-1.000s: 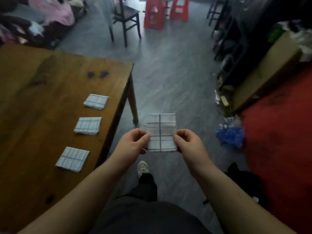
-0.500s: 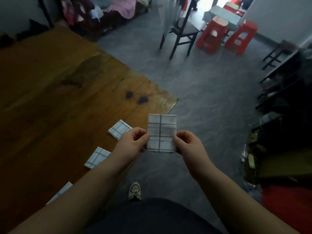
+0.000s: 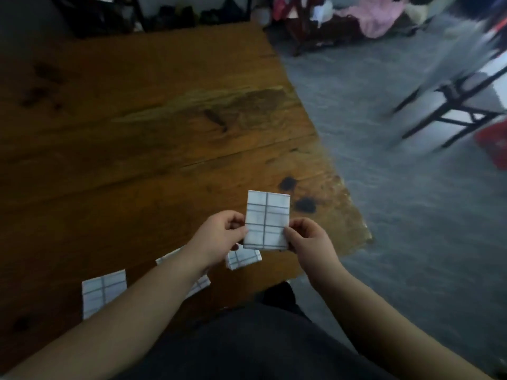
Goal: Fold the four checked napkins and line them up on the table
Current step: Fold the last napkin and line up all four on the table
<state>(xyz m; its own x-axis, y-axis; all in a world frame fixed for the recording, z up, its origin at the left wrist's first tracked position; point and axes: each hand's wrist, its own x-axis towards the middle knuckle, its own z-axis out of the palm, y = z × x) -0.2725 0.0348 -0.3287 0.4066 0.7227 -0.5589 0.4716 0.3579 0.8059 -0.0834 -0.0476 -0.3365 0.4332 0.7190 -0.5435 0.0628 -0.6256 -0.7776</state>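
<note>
A folded white checked napkin [image 3: 266,219] is held upright above the near right part of the wooden table [image 3: 142,138]. My left hand [image 3: 219,238] pinches its left edge and my right hand [image 3: 307,239] pinches its right edge. Three folded checked napkins lie on the table in a row under my left arm: the left napkin [image 3: 103,292] fully seen, the middle napkin [image 3: 199,283] mostly hidden by my forearm, and the right napkin [image 3: 242,259] just below the held one.
The table's right edge and near corner [image 3: 365,237] drop to a grey floor [image 3: 411,215]. A dark chair [image 3: 452,105] and a red stool [image 3: 493,144] stand at the right. Piled clothes [image 3: 370,17] lie beyond the table's far corner.
The view has swung left, so my hands and the held napkin are now over the table instead of over the floor. The grip on the napkin is unchanged.
</note>
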